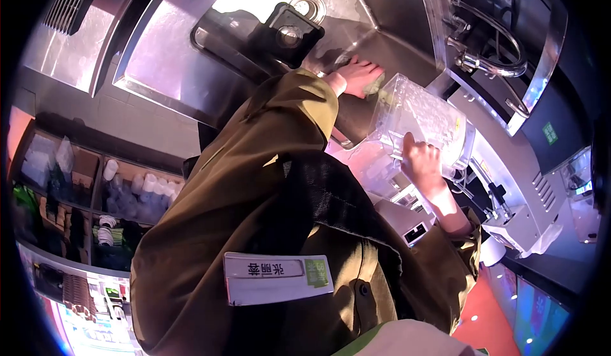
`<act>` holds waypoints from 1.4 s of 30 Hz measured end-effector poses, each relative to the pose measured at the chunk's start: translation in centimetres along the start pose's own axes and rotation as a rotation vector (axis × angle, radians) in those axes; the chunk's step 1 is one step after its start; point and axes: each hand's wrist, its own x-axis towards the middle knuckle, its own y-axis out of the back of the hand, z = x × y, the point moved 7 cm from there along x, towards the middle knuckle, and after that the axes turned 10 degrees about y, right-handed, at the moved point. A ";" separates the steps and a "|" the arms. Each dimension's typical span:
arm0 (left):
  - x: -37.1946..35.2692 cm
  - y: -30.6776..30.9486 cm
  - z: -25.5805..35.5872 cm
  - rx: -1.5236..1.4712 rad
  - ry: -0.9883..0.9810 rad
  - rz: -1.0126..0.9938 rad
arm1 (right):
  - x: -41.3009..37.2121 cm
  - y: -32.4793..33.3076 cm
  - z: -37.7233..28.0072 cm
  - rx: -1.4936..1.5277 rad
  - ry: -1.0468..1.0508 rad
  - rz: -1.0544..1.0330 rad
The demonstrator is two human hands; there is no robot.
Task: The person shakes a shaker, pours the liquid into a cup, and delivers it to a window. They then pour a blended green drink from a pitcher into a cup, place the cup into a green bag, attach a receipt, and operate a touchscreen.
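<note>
Head cam view. My left hand (pixel 359 76) is flat, palm down with the fingers spread, on a green cloth (pixel 375 86). It presses the cloth onto the steel sink basin (pixel 356 12). It isn't gripping, just laid on top. A bit of cloth pokes out on the hand's right side; the rest is under the palm.

My right hand (pixel 421 162) is closed around the handle side of a clear plastic jug (pixel 420 114). The fingers cover the handle, so I can't tell its shape. The jug is tilted, with its far end toward the left hand, just beside the cloth. I can't tell if they touch, or whether the jug's underside rests on anything.

- Beyond the left hand, deeper in the basin: a black square block (pixel 291 31) with a round metal centre.
- Up and to the right of the right hand: a curved chrome tap (pixel 493 63).
- Just right of the right hand, nearer me: a grey machine (pixel 528 190) with vent slots.
- Well off to the left of both hands: low shelves (pixel 95 190) with stacked white cups (pixel 149 184).
- On both arms: olive sleeves (pixel 299 107).
</note>
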 end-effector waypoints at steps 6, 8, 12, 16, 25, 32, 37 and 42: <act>0.2 -0.5 -0.3 0.011 -0.001 -0.012 | -0.4 -0.2 0.2 -0.017 0.011 0.007; 0.2 -0.5 -0.2 0.012 -0.002 -0.002 | -0.4 -0.3 0.1 -0.021 0.007 0.006; 0.3 -0.4 -0.3 0.017 0.003 0.011 | -0.7 -0.4 0.1 -0.033 0.018 0.029; 0.5 -0.5 -0.3 0.027 0.005 0.019 | -0.9 -0.4 0.3 0.004 0.021 0.056; 0.6 -0.5 0.1 0.013 -0.010 0.038 | -1.0 -0.7 -0.9 -0.102 0.082 0.058; 0.3 -0.5 -0.1 0.039 -0.018 0.071 | -0.2 -0.3 -0.3 -0.061 0.062 -0.006; 0.2 -0.7 -0.2 0.041 -0.013 0.033 | 0.0 -0.2 -0.4 -0.021 0.034 -0.033; 0.3 -0.7 -0.5 0.041 -0.026 0.067 | 0.2 0.1 -0.4 -0.017 0.023 -0.059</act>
